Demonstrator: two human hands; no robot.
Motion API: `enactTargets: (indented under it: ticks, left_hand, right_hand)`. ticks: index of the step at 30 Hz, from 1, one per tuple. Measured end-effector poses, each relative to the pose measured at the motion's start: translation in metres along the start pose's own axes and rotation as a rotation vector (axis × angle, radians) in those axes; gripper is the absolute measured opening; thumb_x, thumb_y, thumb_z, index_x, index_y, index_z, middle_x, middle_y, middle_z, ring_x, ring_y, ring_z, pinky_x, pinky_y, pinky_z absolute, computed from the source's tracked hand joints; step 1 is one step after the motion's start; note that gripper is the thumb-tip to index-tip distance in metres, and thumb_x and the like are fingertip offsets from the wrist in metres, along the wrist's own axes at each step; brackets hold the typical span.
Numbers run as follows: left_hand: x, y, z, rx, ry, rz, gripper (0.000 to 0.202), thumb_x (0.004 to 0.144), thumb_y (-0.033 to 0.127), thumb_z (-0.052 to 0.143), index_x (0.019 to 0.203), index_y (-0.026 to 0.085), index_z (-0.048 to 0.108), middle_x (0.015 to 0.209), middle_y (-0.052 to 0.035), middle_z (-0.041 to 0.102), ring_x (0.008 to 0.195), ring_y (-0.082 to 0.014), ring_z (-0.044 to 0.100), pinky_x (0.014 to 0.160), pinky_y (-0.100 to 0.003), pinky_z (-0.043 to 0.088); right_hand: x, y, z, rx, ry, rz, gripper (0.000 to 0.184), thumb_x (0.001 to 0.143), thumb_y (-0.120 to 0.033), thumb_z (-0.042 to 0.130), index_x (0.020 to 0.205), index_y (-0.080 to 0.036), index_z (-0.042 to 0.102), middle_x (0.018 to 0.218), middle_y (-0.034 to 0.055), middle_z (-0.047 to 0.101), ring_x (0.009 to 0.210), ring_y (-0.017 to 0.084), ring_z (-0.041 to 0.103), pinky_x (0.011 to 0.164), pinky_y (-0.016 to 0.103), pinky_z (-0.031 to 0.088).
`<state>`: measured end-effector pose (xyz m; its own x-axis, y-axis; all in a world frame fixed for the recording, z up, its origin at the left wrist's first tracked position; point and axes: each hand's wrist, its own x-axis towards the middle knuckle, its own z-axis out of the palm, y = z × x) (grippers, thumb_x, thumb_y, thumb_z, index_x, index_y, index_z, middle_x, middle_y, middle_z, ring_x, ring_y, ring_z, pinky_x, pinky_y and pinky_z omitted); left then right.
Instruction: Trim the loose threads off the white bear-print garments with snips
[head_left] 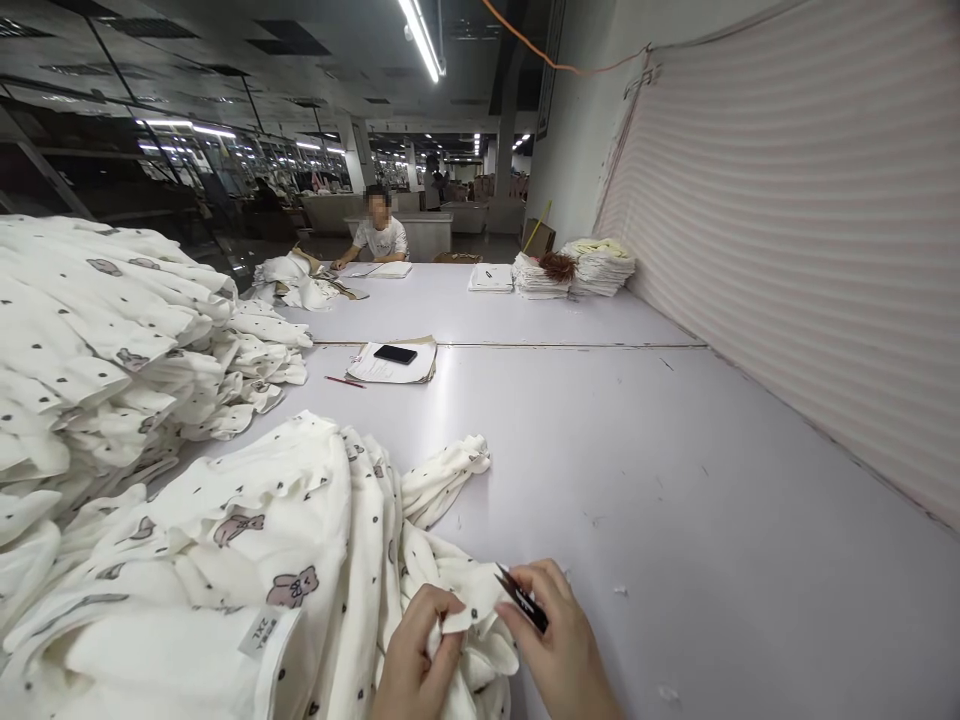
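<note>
A white garment (300, 520) printed with bears and dark dots lies bunched at the table's near left, a 2XL label (259, 632) at its neckline. My left hand (424, 650) is closed on an edge of this garment, pinching the cloth between thumb and fingers. In my right hand (555, 630) is a small pair of black thread snips (523, 598), held between thumb and fingers with the pointed tips toward the upper left. The tips sit just above the cloth beside my left hand; whether they touch it I cannot tell.
A tall heap of the same printed garments (112, 340) stands at the left. Farther along the table (600, 450) are papers with a phone (395, 354), a red pen (345, 382) and stacked white cloth (540, 275). A person (381, 235) sits at the far end. Striped fabric (787, 220) hangs along the right.
</note>
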<state>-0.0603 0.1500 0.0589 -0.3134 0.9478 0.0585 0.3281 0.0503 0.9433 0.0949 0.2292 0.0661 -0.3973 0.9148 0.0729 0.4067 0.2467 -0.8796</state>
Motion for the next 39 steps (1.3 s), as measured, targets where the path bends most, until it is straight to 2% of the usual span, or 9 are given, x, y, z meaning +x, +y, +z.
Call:
enactTargets:
  ticks: [4,9,12,15,19,24,31,36,39]
  left_hand:
    - [0.001,0.0,0.002,-0.003,0.025,0.015,0.018,0.09,0.034,0.045,0.084,0.021,0.056,0.083,-0.0037,0.054,0.07,-0.0169,0.053,0.047,-0.02,0.03]
    - [-0.001,-0.006,0.004,0.011,0.056,0.061,0.015,0.09,0.031,0.045,0.08,0.021,0.051,0.077,-0.0021,0.052,0.062,-0.0149,0.049,0.046,-0.02,0.03]
    - [-0.003,-0.008,0.003,0.013,0.063,0.086,0.012,0.09,0.028,0.044,0.081,0.022,0.05,0.077,-0.0023,0.052,0.065,-0.016,0.05,0.047,-0.02,0.032]
    - [-0.004,-0.009,0.003,0.015,0.06,0.139,0.011,0.089,0.023,0.041,0.082,0.022,0.049,0.085,-0.0053,0.055,0.079,-0.0192,0.054,0.053,-0.021,0.037]
    - [-0.006,-0.009,0.004,0.049,0.038,0.17,0.011,0.087,0.019,0.039,0.082,0.022,0.049,0.093,-0.007,0.056,0.083,-0.0201,0.055,0.067,-0.026,0.044]
    - [-0.005,-0.008,0.003,0.086,0.046,0.178,0.01,0.084,0.015,0.04,0.077,0.022,0.044,0.087,-0.0059,0.057,0.077,-0.0194,0.056,0.068,-0.027,0.045]
    - [-0.002,-0.008,0.0,0.126,-0.02,0.196,0.014,0.081,0.01,0.037,0.077,0.023,0.038,0.087,-0.0053,0.053,0.081,-0.0193,0.054,0.072,-0.028,0.043]
    - [-0.003,-0.009,0.001,0.126,-0.022,0.228,0.015,0.08,0.008,0.038,0.077,0.023,0.039,0.088,-0.005,0.054,0.083,-0.0194,0.055,0.073,-0.028,0.043]
    - [-0.003,-0.008,0.002,0.115,0.001,0.221,0.015,0.08,0.008,0.038,0.077,0.023,0.04,0.086,-0.0038,0.054,0.079,-0.0186,0.055,0.071,-0.027,0.044]
  right_hand:
    - [-0.005,-0.014,0.003,-0.013,-0.154,-0.067,0.017,0.081,-0.019,0.057,0.094,-0.025,0.064,0.084,0.0006,0.057,0.073,0.016,0.058,0.066,0.022,0.045]
    - [0.003,-0.008,0.006,0.308,-0.011,0.164,0.024,0.092,-0.04,0.045,0.079,-0.021,0.052,0.066,-0.0024,0.053,0.064,0.015,0.053,0.063,0.022,0.044]
    - [-0.002,-0.001,-0.001,0.288,-0.067,0.178,0.023,0.089,-0.041,0.052,0.078,-0.02,0.056,0.067,-0.0017,0.056,0.066,0.015,0.055,0.065,0.022,0.045]
    - [-0.013,0.003,-0.006,0.204,-0.081,0.075,0.017,0.079,-0.032,0.062,0.091,-0.021,0.066,0.081,0.0021,0.065,0.073,0.017,0.06,0.069,0.023,0.048]
    - [-0.014,-0.002,-0.002,0.098,-0.052,-0.006,0.039,0.078,-0.025,0.062,0.117,-0.027,0.062,0.095,0.0048,0.067,0.076,0.017,0.062,0.071,0.024,0.05]
    - [0.003,-0.016,0.006,0.017,-0.235,-0.035,0.01,0.079,-0.022,0.06,0.069,-0.021,0.062,0.069,-0.0021,0.054,0.063,0.013,0.05,0.059,0.021,0.04]
    - [-0.002,0.002,-0.004,0.527,-0.208,0.242,0.029,0.081,-0.046,0.06,0.072,-0.019,0.053,0.066,-0.0036,0.046,0.063,0.013,0.045,0.06,0.021,0.04]
    - [-0.007,0.0,-0.009,0.191,-0.122,-0.012,0.014,0.084,-0.029,0.058,0.093,-0.022,0.066,0.079,0.0012,0.058,0.072,0.016,0.056,0.067,0.022,0.044]
    - [-0.004,-0.01,-0.004,-0.005,-0.179,-0.154,0.013,0.083,-0.02,0.055,0.086,-0.024,0.067,0.077,0.0002,0.055,0.064,0.014,0.054,0.059,0.021,0.04]
